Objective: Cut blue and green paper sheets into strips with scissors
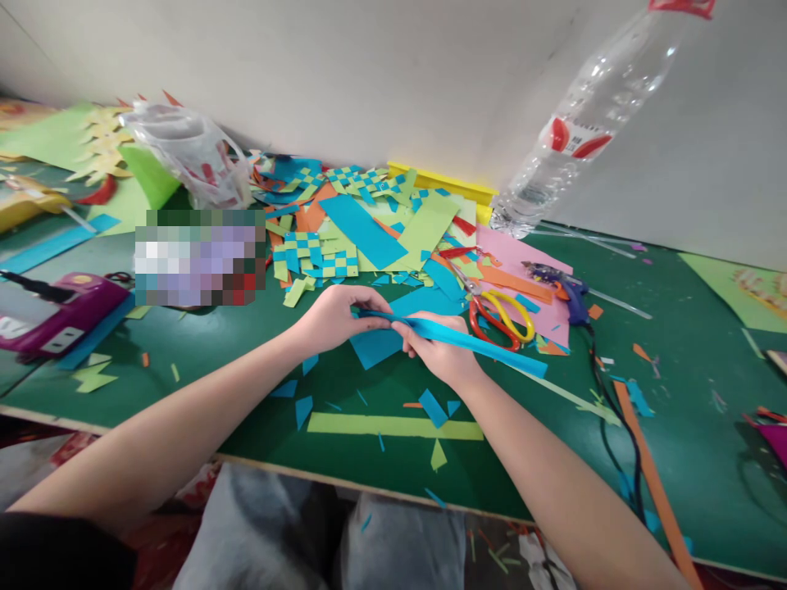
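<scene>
A long blue paper strip (485,338) is held between my two hands above the green table. My left hand (341,315) pinches the strip's left end. Close beside it, my right hand (439,348) grips the strip with thumb and fingers, and the free end stretches out past it to the right. Fingers partly hide the strip where the hands meet. Under the hands lies a wider blue paper sheet (375,344). Just right of my right hand rest scissors (501,315) with red and yellow handles. A light green paper strip (393,425) lies flat nearer me.
Behind the hands is a pile of woven blue-and-green paper pieces (320,254). A clear plastic bottle (590,123) and a blue glue gun (571,301) stand or lie to the right. At left are a purple power strip (67,311) and a plastic bag (197,156).
</scene>
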`<state>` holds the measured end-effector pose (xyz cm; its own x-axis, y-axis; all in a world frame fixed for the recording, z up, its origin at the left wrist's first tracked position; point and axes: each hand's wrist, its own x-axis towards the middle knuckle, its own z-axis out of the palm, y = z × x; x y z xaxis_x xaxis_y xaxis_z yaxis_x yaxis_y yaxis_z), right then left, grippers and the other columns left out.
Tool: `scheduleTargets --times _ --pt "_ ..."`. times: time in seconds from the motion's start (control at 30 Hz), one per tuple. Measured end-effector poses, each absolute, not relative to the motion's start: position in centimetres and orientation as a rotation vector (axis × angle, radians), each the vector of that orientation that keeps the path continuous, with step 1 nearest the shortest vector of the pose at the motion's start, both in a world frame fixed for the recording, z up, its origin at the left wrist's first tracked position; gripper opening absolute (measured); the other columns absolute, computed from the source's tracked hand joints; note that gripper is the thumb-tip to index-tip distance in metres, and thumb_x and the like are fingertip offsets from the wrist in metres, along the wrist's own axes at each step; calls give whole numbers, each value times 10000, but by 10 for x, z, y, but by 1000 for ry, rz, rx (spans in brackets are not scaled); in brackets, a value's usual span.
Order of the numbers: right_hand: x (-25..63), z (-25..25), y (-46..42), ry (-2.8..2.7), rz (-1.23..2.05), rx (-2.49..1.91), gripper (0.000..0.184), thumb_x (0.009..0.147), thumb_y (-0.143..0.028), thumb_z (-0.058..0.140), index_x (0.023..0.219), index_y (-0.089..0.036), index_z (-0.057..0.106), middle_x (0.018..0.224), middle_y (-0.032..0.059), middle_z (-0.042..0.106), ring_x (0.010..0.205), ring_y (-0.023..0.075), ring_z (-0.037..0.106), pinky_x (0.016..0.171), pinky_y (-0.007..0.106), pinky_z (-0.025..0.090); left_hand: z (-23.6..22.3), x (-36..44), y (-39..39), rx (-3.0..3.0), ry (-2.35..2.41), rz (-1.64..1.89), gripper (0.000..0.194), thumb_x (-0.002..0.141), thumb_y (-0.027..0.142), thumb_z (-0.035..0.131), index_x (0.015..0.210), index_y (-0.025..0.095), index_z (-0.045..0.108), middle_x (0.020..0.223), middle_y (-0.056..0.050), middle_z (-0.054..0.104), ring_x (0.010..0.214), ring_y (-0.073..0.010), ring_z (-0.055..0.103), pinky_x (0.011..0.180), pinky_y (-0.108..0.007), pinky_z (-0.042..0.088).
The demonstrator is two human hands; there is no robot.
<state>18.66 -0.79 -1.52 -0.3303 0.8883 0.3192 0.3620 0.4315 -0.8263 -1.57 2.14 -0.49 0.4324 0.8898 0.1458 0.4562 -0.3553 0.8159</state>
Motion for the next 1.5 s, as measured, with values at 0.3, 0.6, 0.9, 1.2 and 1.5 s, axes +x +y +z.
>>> scheduleTargets --times 0.3,0.6,0.9,1.2,1.5 --pt "186 -20 -8 -1765 910 -1101 243 861 -358 611 674 -204 627 542 -30 618 475 106 595 531 247 504 -5 -15 22 2038 1176 765 126 805 303 679 872 200 709 838 -6 713 746 -131 633 698 -233 503" --pt "187 -22 -7 -1723 900 -1093 140 839 -350 636 824 -213 659 564 -38 623 467 110 592 511 254 519 -9 -17 27 2116 1281 773 97 798 254 679 876 200 697 865 -8 714 792 -155 641 707 -262 507" --pt "186 -20 -7 -1708 875 -1097 161 849 -332 627 782 -193 671 548 -37 617 441 89 575 479 217 493 -12 -19 25 2193 1239 810 247 797 215 678 1041 192 656 990 -37 706 905 -170 662 824 -304 528" --pt "187 -19 -7 -1822 851 -1071 168 868 -348 612 832 -205 693 576 -40 636 470 90 595 521 217 505 -10 -15 22 2420 971 956 153 849 312 666 945 194 668 909 -28 711 886 -160 645 813 -285 502" --pt "185 -14 -10 -1811 845 -1150 217 859 -390 615 800 -199 697 563 -38 623 457 86 582 510 211 493 -12 -16 23 2452 949 953 142 860 320 655 944 208 678 895 -12 722 886 -164 645 843 -309 474"
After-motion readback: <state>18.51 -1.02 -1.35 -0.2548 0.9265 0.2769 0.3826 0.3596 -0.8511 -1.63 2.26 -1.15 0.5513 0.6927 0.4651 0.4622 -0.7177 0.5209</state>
